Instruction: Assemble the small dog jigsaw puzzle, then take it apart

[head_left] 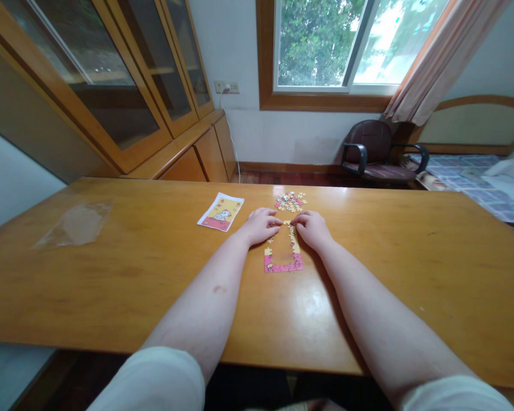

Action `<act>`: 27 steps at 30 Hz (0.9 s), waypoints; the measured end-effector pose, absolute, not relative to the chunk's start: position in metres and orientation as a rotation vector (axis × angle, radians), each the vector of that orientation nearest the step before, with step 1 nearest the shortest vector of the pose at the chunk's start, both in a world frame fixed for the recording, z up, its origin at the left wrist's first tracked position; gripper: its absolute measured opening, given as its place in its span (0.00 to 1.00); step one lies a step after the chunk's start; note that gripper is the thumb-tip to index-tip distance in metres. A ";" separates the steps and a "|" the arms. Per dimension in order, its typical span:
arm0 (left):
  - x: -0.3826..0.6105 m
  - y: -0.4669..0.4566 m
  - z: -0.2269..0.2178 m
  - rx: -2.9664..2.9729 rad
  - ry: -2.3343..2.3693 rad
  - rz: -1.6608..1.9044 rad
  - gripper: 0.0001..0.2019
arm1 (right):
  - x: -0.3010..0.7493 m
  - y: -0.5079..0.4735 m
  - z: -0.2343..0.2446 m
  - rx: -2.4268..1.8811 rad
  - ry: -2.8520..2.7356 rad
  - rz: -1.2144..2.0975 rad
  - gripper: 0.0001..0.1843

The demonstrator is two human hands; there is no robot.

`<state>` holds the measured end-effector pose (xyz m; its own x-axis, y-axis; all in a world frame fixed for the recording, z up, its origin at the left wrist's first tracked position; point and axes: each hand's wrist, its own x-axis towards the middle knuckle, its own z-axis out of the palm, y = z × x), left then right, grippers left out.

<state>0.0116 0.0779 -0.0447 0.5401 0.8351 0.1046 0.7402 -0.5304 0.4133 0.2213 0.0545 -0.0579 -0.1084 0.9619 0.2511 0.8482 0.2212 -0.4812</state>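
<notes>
Now left hand [261, 224] and right hand [312, 228] touch the top of the puzzle [282, 265]; gripping or not, I cannot tell. Pushing hard could pop it apart.

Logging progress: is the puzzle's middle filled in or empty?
Empty: bare table shows inside the puzzle border, and loose pieces lie piled beyond the left hand and right hand.
</notes>
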 end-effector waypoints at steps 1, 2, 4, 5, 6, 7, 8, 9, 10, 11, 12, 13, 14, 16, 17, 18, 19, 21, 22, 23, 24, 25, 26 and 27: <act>0.012 0.078 -0.044 2.460 1.304 0.418 0.15 | 0.221 0.054 -0.058 -1.661 -1.998 0.293 0.15; 0.012 0.077 -0.043 2.459 1.307 0.420 0.15 | 0.221 0.054 -0.057 -1.659 -2.002 0.293 0.15; 0.012 0.077 -0.043 2.455 1.313 0.430 0.15 | 0.221 0.054 -0.057 -1.658 -2.007 0.295 0.16; 0.012 0.077 -0.043 2.454 1.312 0.433 0.15 | 0.221 0.054 -0.057 -1.661 -2.007 0.298 0.16; 0.012 0.077 -0.043 2.454 1.310 0.435 0.16 | 0.220 0.055 -0.057 -1.667 -2.006 0.300 0.15; 0.012 0.077 -0.043 2.454 1.306 0.433 0.16 | 0.220 0.055 -0.057 -1.674 -2.003 0.301 0.15; 0.012 0.077 -0.043 2.454 1.302 0.429 0.16 | 0.221 0.055 -0.058 -1.683 -2.000 0.299 0.14; 0.012 0.077 -0.043 2.455 1.300 0.423 0.16 | 0.221 0.055 -0.058 -1.690 -1.997 0.297 0.14; 0.012 0.077 -0.043 2.455 1.299 0.417 0.16 | 0.221 0.056 -0.059 -1.695 -1.993 0.295 0.13; 0.012 0.077 -0.043 2.455 1.303 0.414 0.16 | 0.221 0.056 -0.059 -1.695 -1.992 0.295 0.12; 0.012 0.077 -0.043 2.454 1.306 0.412 0.16 | 0.221 0.056 -0.060 -1.694 -1.990 0.295 0.12; 0.012 0.077 -0.043 2.453 1.311 0.412 0.16 | 0.221 0.056 -0.060 -1.691 -1.990 0.299 0.12; 0.012 0.077 -0.043 2.452 1.316 0.413 0.16 | 0.221 0.056 -0.060 -1.688 -1.993 0.301 0.11; 0.012 0.077 -0.043 2.451 1.326 0.412 0.16 | 0.221 0.056 -0.060 -1.689 -1.996 0.294 0.11; 0.012 0.078 -0.043 2.453 1.327 0.411 0.16 | 0.221 0.056 -0.060 -1.691 -1.996 0.288 0.10; 0.012 0.078 -0.044 2.456 1.326 0.410 0.16 | 0.221 0.056 -0.060 -1.693 -1.996 0.280 0.10; 0.011 0.079 -0.044 2.460 1.325 0.409 0.16 | 0.221 0.055 -0.059 -1.690 -1.999 0.273 0.10; 0.011 0.080 -0.046 2.469 1.321 0.413 0.16 | 0.221 0.055 -0.059 -1.680 -2.005 0.261 0.11; 0.011 0.080 -0.047 2.474 1.319 0.416 0.16 | 0.221 0.054 -0.058 -1.674 -2.010 0.257 0.12; 0.011 0.080 -0.047 2.477 1.318 0.419 0.16 | 0.221 0.054 -0.058 -1.670 -2.013 0.255 0.12; 0.011 0.080 -0.048 2.480 1.315 0.422 0.16 | 0.220 0.053 -0.057 -1.669 -2.017 0.253 0.13; 0.011 0.080 -0.048 2.483 1.313 0.425 0.16 | 0.220 0.053 -0.056 -1.670 -2.022 0.252 0.13; 0.011 0.080 -0.047 2.483 1.313 0.428 0.16 | 0.220 0.052 -0.056 -1.673 -2.028 0.251 0.13; 0.011 0.080 -0.047 2.484 1.314 0.430 0.16 | 0.220 0.052 -0.055 -1.676 -2.034 0.251 0.13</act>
<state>0.0108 0.0798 -0.0467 0.5375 0.8344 0.1220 0.7453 -0.5378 0.3942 0.2195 0.0522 -0.0554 -0.1267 0.9595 0.2515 0.8697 0.2294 -0.4370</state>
